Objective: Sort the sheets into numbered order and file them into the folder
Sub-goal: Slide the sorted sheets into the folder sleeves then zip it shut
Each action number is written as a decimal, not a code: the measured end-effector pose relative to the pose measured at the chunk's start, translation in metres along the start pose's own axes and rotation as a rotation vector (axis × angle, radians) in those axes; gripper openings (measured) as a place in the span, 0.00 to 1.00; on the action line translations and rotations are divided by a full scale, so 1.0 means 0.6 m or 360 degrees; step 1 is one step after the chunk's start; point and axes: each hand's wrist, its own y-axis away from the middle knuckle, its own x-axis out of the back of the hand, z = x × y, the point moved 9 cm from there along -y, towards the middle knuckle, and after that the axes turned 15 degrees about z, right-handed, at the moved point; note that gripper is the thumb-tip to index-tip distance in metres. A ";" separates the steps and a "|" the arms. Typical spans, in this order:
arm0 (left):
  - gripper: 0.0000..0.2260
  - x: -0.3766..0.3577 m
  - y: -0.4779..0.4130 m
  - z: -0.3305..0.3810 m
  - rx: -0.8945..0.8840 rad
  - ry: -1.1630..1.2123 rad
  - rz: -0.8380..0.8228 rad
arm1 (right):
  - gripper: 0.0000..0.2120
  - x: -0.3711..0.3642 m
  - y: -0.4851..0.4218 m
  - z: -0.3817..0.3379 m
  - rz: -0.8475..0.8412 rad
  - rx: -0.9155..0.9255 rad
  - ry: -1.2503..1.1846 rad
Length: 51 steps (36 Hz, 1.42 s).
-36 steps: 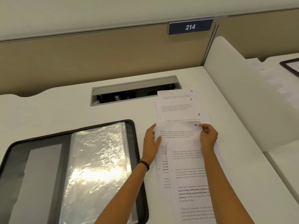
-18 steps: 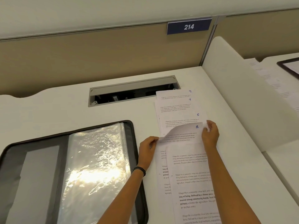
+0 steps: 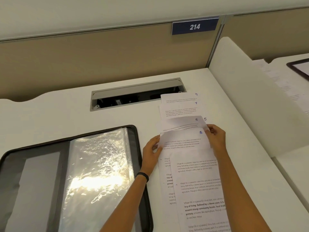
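At the far left an open zip folder (image 3: 38, 181) lies flat on the smooth white desk (image 3: 66, 114), its dark rounded rim framing a matte grey inner panel and, on its right half, a crinkled clear plastic sleeve (image 3: 100, 173) that throws back a bright glare. Behind it, a long grey metal cable tray (image 3: 137, 96) is sunk into the desk with its lid tipped up. Just right of the folder, the left hand (image 3: 151, 153), with a thin dark wristband (image 3: 143, 175), pinches the left edge of the sheet marked 8 (image 3: 184, 141), a thin white printed page whose far end is raised and slightly bowed. That sheet spans the gap between both hands, over a fanned column of similar text sheets (image 3: 200, 190) running toward the viewer. Beyond it the sheet marked 6 (image 3: 182, 123) curls upward and looks blurred, then come the sheet marked 7 (image 3: 178, 111) and the sheet marked 9 (image 3: 178, 97), which touches the tray. A handwritten 5 (image 3: 205, 119) peeks out just right of the 6. The right hand (image 3: 215, 138) grips the top right corner of sheet 8 with curled fingers; whether it also holds the corner of the 6 I cannot tell. Above hangs a blue 214 plate (image 3: 194, 27), and a smooth white rounded divider (image 3: 250, 106) stands at the right.
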 end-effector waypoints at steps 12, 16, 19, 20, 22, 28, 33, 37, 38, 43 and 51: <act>0.19 -0.015 -0.016 -0.018 0.0306 0.0141 -0.0011 | 0.10 0.006 0.019 -0.006 0.0040 -0.0279 -0.0257; 0.10 -0.007 -0.015 -0.009 0.0409 0.0284 0.0054 | 0.15 0.000 0.014 -0.004 -0.0009 -0.0201 -0.0111; 0.11 0.004 -0.021 -0.011 0.0394 0.0254 0.0094 | 0.16 0.005 -0.003 -0.004 0.0126 -0.0015 0.0093; 0.11 0.008 -0.022 -0.013 0.0399 0.0238 0.0111 | 0.16 0.008 -0.008 -0.007 0.0186 0.0056 0.0162; 0.12 0.015 -0.022 -0.015 0.0395 0.0207 0.0133 | 0.16 0.010 -0.018 -0.010 0.0257 0.0178 0.0316; 0.13 0.019 -0.024 -0.019 0.0350 0.0158 0.0105 | 0.20 -0.008 -0.042 -0.001 0.0177 0.0224 0.0699; 0.13 0.016 -0.025 -0.018 0.0354 0.0162 0.0094 | 0.29 -0.011 -0.042 -0.003 0.0172 0.0145 0.0798; 0.12 0.016 -0.027 -0.015 0.0334 0.0148 0.0093 | 0.25 -0.002 -0.036 -0.009 0.0276 0.0145 0.0693; 0.12 0.016 -0.028 -0.014 0.0329 0.0145 0.0095 | 0.22 0.001 -0.034 -0.012 0.0297 0.0155 0.0666; 0.13 0.016 -0.030 -0.011 0.0303 0.0118 0.0089 | 0.10 0.015 -0.029 -0.036 0.0337 0.0189 0.0604; 0.26 0.010 -0.024 -0.005 0.0371 0.0177 0.0095 | 0.10 0.029 -0.024 -0.105 0.0405 0.0320 0.0413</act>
